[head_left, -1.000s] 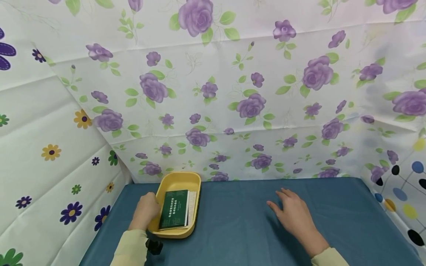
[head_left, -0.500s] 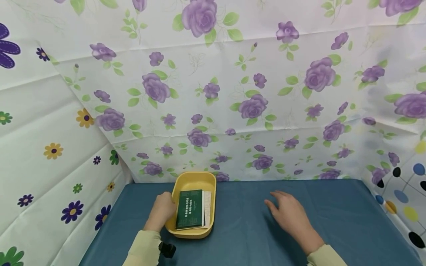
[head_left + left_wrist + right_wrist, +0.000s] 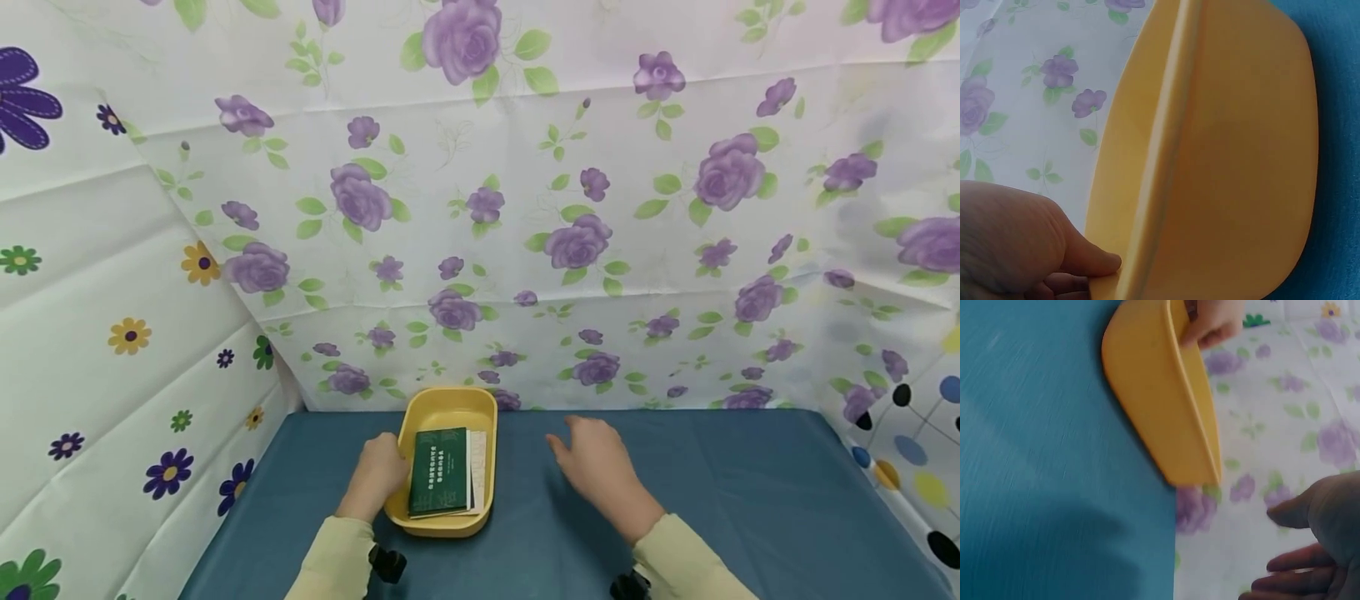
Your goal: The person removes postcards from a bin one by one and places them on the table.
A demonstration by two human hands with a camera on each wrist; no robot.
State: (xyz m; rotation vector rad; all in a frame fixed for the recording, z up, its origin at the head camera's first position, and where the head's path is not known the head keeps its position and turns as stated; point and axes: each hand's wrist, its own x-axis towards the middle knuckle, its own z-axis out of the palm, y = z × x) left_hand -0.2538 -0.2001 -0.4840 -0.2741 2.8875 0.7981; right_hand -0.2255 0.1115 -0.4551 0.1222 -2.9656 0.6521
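A yellow plastic basin [image 3: 442, 527] stands on the blue table, holding a dark green booklet [image 3: 438, 473] with white lettering. Paler papers [image 3: 477, 471] show from under the booklet's right side. My left hand [image 3: 378, 471] grips the basin's left rim; in the left wrist view the thumb [image 3: 1100, 259] lies over the inner side of the edge. To the right of the basin, apart from it, my right hand [image 3: 596, 467] hovers above the table with its fingers extended and nothing in them. In the right wrist view its thumb and fingers are spread apart.
The blue table [image 3: 735, 500] runs back to a white wall sheet [image 3: 525, 208] printed with purple roses. A flowered sheet [image 3: 112, 417] borders the left side. Another sheet with coloured dots [image 3: 911, 450] borders the right.
My left hand has slid the basin with the booklet to the right across the table. My right hand has moved left, closer to the basin.
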